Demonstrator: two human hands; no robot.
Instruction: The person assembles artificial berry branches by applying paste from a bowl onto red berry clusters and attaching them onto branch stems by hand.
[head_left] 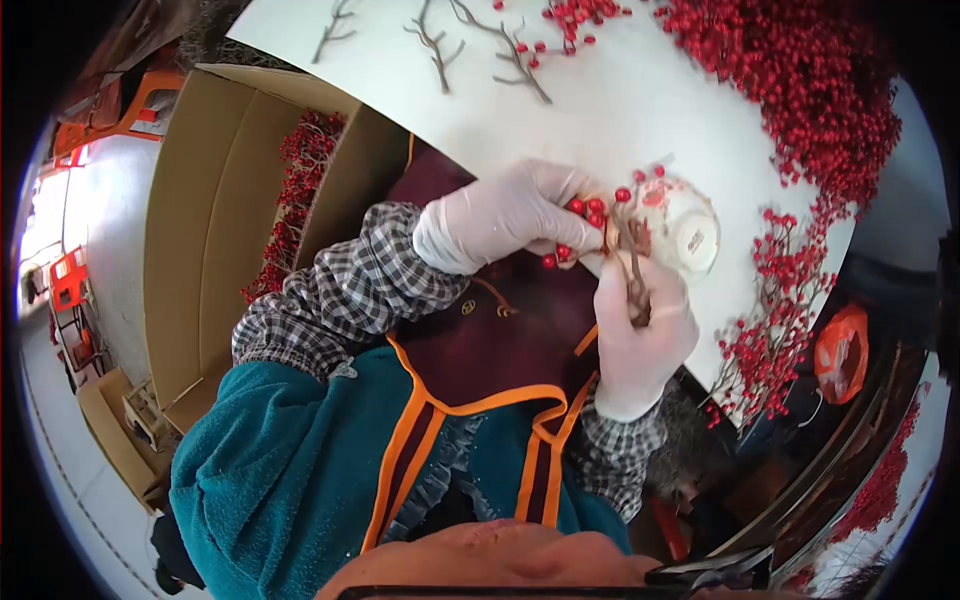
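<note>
Both my hands wear thin white gloves and meet in front of the apron, close to the table edge. My left hand (505,215) is closed, its thumb and fingers pinching a small sprig of red artificial berries (597,212). My right hand (650,335) is closed around a brown artificial twig (634,268), whose upper end touches the sprig between the fingertips. The exact joint is partly hidden by my fingers. Just beyond my right hand lies a round white dish (697,240) with reddish smears on it.
On the white table (620,110) lie several bare brown twigs (435,45) and a large heap of red berry sprays (790,80). An open cardboard box (215,220) with berry sprays (300,190) inside stands at the left. An orange-red bag (842,352) is at the right.
</note>
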